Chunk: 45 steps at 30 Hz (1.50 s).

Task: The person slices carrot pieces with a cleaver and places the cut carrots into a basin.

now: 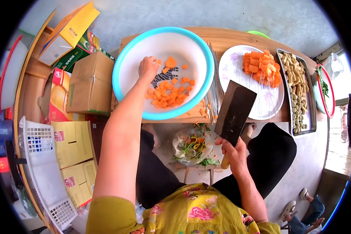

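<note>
My left hand [148,69] reaches into a white basin [163,30] with a turquoise rim, fingers closed, an orange piece of carrot [159,62] showing at the fingertips. Cut carrot chunks [167,94] lie in the basin, over a dark zebra-like print on its bottom. In my right hand [234,152] is a cleaver [236,111], gripped by its yellowish handle with the wide dark blade pointing up and away from me. The blade partly covers the near left edge of a white plate [232,58], which holds a heap of skewered carrot pieces [262,67].
Thin skewers [213,89] lie between basin and plate on the wooden table [199,31]. A metal tray [311,113] of skewered tan and greenish pieces stands right. Below hangs a bag of vegetable scraps [193,145]. Cardboard boxes [90,84] crowd the left; another person's feet [288,209] show lower right.
</note>
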{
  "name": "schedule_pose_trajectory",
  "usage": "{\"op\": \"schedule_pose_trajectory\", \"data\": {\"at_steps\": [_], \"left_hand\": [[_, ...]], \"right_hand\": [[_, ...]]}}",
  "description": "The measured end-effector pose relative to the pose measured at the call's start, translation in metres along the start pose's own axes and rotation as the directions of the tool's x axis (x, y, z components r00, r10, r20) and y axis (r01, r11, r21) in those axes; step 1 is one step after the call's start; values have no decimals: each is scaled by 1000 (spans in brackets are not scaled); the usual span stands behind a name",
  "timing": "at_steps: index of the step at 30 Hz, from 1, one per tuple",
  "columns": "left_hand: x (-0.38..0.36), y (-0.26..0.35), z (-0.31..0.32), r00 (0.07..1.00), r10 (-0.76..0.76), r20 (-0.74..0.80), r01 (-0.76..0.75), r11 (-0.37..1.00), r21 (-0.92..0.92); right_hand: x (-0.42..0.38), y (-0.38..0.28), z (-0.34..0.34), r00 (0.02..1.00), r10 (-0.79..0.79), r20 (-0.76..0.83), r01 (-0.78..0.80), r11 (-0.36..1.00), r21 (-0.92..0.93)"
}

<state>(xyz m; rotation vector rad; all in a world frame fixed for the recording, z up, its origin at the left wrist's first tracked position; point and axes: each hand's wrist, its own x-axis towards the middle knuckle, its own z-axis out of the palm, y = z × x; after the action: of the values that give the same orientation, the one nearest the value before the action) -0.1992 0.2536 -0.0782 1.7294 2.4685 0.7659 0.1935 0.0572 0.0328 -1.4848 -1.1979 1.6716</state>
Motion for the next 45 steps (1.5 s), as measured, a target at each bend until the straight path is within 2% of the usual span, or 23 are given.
{"op": "schedule_pose_trajectory", "data": {"at_steps": [7, 9, 10, 12, 13, 14, 15, 16, 18, 19, 21, 22, 24, 25, 29, 30, 31, 32, 34, 37, 39, 42, 45], "left_hand": [[-13, 13, 1, 970, 100, 223, -118, 991, 66], [-19, 16, -4, 904, 340, 260, -380, 917, 120], [-21, 18, -7, 904, 341, 258, -380, 917, 121], [-25, 32, -21, 912, 167, 376, -196, 980, 39], [-26, 41, -29, 911, 171, 375, -198, 979, 36], [-27, 51, -39, 869, -7, 495, 129, 969, -211], [-28, 63, -51, 757, -127, 641, 459, 802, -383], [-33, 75, -64, 759, -119, 640, 452, 804, -386], [-57, 105, -97, 704, 9, 710, 602, 523, -604], [-72, 118, -110, 698, 18, 716, 602, 527, -600], [-107, 139, -130, 683, 144, 716, 610, 427, -668], [-124, 147, -134, 669, 151, 727, 620, 427, -659], [-162, 159, -141, 626, 240, 742, 668, 326, -669], [-179, 164, -145, 588, 278, 759, 712, 266, -649], [-223, 174, -138, 576, 342, 743, 743, 161, -650], [-228, 174, -135, 573, 344, 743, 743, 163, -649], [-231, 174, -131, 604, 341, 720, 727, 135, -674], [-234, 174, -128, 634, 337, 696, 708, 107, -698], [-237, 173, -121, 643, 341, 686, 702, 96, -706], [-240, 170, -108, 682, 327, 655, 674, 67, -736], [-243, 175, -102, 731, 243, 638, 632, 112, -767], [-247, 184, -101, 761, 219, 611, 581, 188, -792], [-247, 184, -100, 769, 267, 581, 552, 182, -814]], "right_hand": [[2, -6, 4, 1000, -5, -22, 6, 999, 54], [2, -3, 3, 1000, -4, 2, 4, 997, 71], [2, -2, 4, 1000, -6, 2, 6, 997, 71], [0, 0, 5, 1000, -18, 10, 18, 997, 79], [0, 2, 5, 1000, -20, 7, 20, 997, 78], [-1, 3, 4, 999, -49, 7, 48, 997, 58], [-1, 3, 3, 997, -78, 7, 78, 996, 38], [-1, 2, 3, 997, -83, 0, 83, 996, 40], [0, -2, 2, 988, -144, -53, 149, 983, 109], [0, -2, 1, 983, -173, -67, 180, 978, 108], [0, -7, 1, 973, -205, -107, 216, 970, 107], [0, -9, 2, 960, -244, -135, 258, 961, 102], [-2, -10, 4, 948, -270, -168, 293, 947, 133], [-4, -13, 5, 962, -232, -145, 255, 952, 168], [-7, -10, 5, 974, -216, -76, 228, 940, 252], [-7, -8, 6, 981, -192, -9, 182, 915, 359], [-6, -5, 7, 982, -177, 63, 130, 879, 458], [-4, -3, 7, 982, -179, 61, 131, 879, 459], [-1, 3, 7, 975, -180, 132, 96, 874, 477], [2, 6, 9, 973, -192, 129, 103, 858, 503], [3, 9, 11, 973, -204, 111, 126, 866, 485], [8, 15, 12, 974, -215, 78, 155, 873, 462], [11, 16, 12, 977, -211, 41, 169, 872, 459]]}}
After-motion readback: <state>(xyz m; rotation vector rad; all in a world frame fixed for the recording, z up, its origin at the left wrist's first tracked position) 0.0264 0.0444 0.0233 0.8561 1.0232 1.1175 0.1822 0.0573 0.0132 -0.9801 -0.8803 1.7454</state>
